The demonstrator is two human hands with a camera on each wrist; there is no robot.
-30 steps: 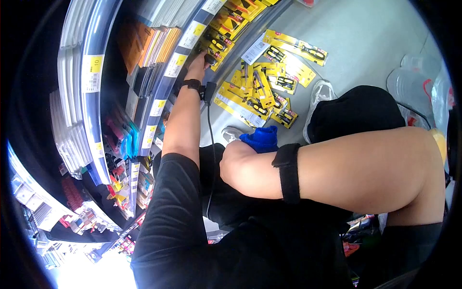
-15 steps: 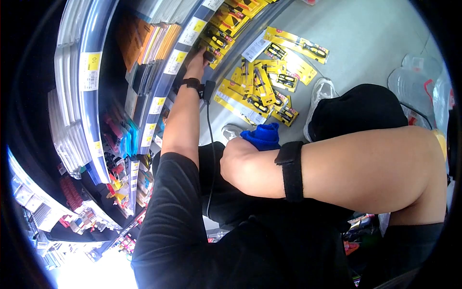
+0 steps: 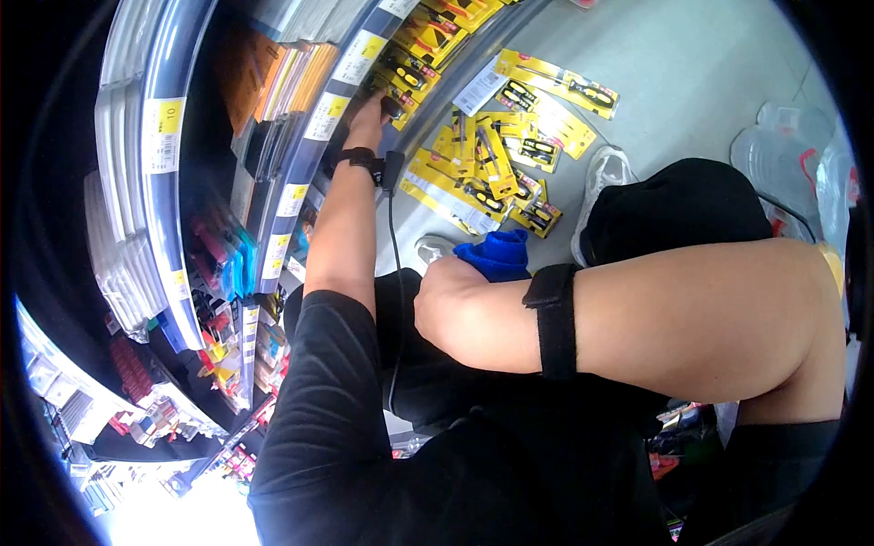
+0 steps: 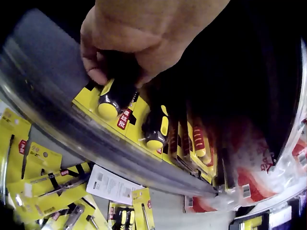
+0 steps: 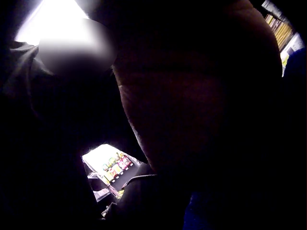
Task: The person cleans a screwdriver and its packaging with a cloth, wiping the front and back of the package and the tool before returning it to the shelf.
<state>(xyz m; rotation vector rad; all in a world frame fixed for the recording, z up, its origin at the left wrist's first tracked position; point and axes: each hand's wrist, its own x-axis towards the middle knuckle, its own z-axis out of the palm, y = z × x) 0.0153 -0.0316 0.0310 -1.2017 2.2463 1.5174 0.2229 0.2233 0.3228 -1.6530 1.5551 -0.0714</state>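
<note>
In the head view my left hand (image 3: 367, 125) reaches into a low shelf compartment at the top. The left wrist view shows that hand with thumb and fingers around the black and yellow handle of a carded screwdriver (image 4: 111, 101). Its yellow card lies on the shelf, behind the front rail. Just beside it is another carded screwdriver (image 4: 156, 128). My right hand (image 3: 452, 305), bent in front of my body, holds a bunched blue cloth (image 3: 494, 254); its fingertips are hidden. The right wrist view is mostly dark.
Several yellow carded tools (image 3: 496, 164) lie spread on the grey floor beside the shelf. A shelf rail (image 4: 100, 139) runs along the compartment's front. Shelves with price tags (image 3: 164, 127) rise at left. A shoe (image 3: 607, 182) and clear plastic bags (image 3: 774, 155) are at right.
The head view has shifted very slightly. My left hand stays at the same shelf compartment, and my right hand keeps hold of the blue cloth.
</note>
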